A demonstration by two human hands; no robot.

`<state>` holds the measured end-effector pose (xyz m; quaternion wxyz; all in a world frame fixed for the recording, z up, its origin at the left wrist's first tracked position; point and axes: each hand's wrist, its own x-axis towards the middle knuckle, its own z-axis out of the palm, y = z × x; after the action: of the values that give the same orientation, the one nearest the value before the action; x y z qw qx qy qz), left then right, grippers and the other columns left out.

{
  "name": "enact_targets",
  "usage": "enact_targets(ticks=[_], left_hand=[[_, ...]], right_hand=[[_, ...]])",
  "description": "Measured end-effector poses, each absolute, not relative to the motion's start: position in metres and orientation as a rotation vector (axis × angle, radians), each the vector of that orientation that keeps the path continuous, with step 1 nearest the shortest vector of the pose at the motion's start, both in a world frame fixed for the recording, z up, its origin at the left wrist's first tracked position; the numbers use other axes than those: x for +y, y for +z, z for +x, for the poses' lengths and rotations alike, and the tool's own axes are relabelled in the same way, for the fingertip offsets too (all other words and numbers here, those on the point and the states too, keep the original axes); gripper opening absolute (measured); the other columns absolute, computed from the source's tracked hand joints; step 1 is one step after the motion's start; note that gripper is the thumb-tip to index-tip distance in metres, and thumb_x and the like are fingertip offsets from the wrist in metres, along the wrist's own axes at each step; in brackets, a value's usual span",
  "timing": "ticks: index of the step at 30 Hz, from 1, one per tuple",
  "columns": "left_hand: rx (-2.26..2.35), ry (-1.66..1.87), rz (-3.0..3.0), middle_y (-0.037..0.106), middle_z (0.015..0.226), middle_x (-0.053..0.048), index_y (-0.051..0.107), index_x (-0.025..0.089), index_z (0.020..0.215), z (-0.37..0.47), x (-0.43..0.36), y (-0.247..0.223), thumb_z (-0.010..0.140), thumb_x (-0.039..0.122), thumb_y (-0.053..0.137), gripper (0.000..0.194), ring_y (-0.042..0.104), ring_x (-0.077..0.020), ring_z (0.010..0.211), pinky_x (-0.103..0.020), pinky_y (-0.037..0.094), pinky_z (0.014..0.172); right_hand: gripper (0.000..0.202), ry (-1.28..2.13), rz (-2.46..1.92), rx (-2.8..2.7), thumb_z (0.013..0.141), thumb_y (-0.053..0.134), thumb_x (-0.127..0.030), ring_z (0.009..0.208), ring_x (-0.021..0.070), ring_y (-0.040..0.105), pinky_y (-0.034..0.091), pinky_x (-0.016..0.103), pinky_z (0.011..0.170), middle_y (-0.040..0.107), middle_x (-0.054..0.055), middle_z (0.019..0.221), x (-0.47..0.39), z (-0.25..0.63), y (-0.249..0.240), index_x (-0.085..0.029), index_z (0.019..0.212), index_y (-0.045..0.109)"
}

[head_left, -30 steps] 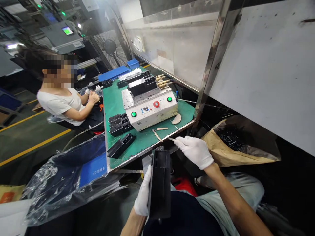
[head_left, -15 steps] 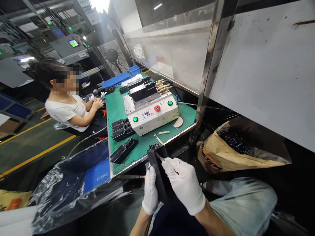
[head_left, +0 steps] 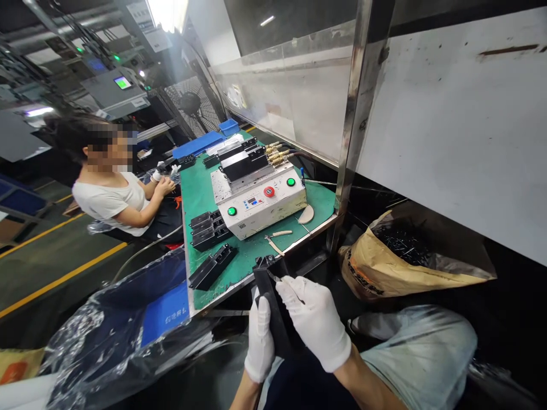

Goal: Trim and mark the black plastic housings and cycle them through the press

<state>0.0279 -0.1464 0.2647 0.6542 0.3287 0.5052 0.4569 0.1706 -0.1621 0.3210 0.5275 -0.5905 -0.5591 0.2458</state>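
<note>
At the lower centre, the fingers of the right hand [head_left: 316, 322] are curled closed on a thin tool [head_left: 276, 278], whose exposed end is at the upper part of a black housing [head_left: 271, 304]. The left hand [head_left: 260, 339] grips that housing from its left side, thumb along it, holding it tilted near the front edge of the green table [head_left: 199, 196]. Just beyond lie cream-handled pliers [head_left: 282, 233], legs spread, and a white control box [head_left: 265, 208] bearing another black part [head_left: 243, 164]. More black parts [head_left: 209, 228] lie to its left; a paper sack [head_left: 376, 270] stands at the right, a co-worker [head_left: 113, 196] sits at the upper left.

A second ago the right hand was apart from the housing, by the table edge; now it is against it.

The right fingers cover most of the tool, so its kind cannot be told. The left fingertips are hidden, and the housing's lower end fades into dark clothing.
</note>
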Motion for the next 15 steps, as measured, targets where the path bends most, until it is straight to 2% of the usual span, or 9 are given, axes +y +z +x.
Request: enact_targets(ticks=[4, 8, 12, 15], left_hand=[[1.191, 1.053, 0.916, 0.063, 0.143, -0.009, 0.062, 0.02, 0.136, 0.028, -0.147, 0.262, 0.093, 0.058, 0.064, 0.057, 0.049, -0.0287, 0.142, -0.038, 0.031, 0.124], [1.185, 1.064, 1.039, 0.057, 0.151, -0.008, 0.058, 0.023, 0.141, 0.032, -0.149, 0.267, 0.096, 0.057, 0.06, 0.057, 0.047, -0.0288, 0.144, -0.035, 0.032, 0.123], [1.199, 1.102, 1.129, 0.058, 0.149, -0.01, 0.063, 0.019, 0.134, 0.037, -0.15, 0.277, 0.091, 0.057, 0.067, 0.057, 0.039, -0.0305, 0.149, -0.032, 0.028, 0.124], [1.205, 1.129, 1.098, 0.064, 0.141, -0.011, 0.067, 0.02, 0.124, 0.036, -0.15, 0.273, 0.079, 0.045, 0.083, 0.054, 0.036, -0.0333, 0.151, -0.033, 0.03, 0.124]], right_hand=[[0.035, 0.572, -1.429, -1.341, 0.108, 0.048, -0.033, 0.077, 0.0177, 0.069, 0.051, 0.028, 0.075, 0.072, 0.006, 0.082, -0.162, 0.17, 0.317, -0.02, 0.087, 0.072], [0.035, 0.611, -1.402, -1.289, 0.107, 0.049, -0.033, 0.075, 0.017, 0.069, 0.051, 0.027, 0.072, 0.072, 0.006, 0.08, -0.162, 0.17, 0.312, -0.021, 0.082, 0.07], [0.036, 0.674, -1.343, -1.186, 0.106, 0.05, -0.034, 0.072, 0.0169, 0.068, 0.052, 0.027, 0.069, 0.072, 0.005, 0.078, -0.165, 0.173, 0.309, -0.02, 0.081, 0.071], [0.037, 0.729, -1.314, -1.113, 0.106, 0.05, -0.035, 0.07, 0.0169, 0.067, 0.052, 0.027, 0.067, 0.072, 0.004, 0.076, -0.167, 0.177, 0.309, -0.02, 0.082, 0.073]])
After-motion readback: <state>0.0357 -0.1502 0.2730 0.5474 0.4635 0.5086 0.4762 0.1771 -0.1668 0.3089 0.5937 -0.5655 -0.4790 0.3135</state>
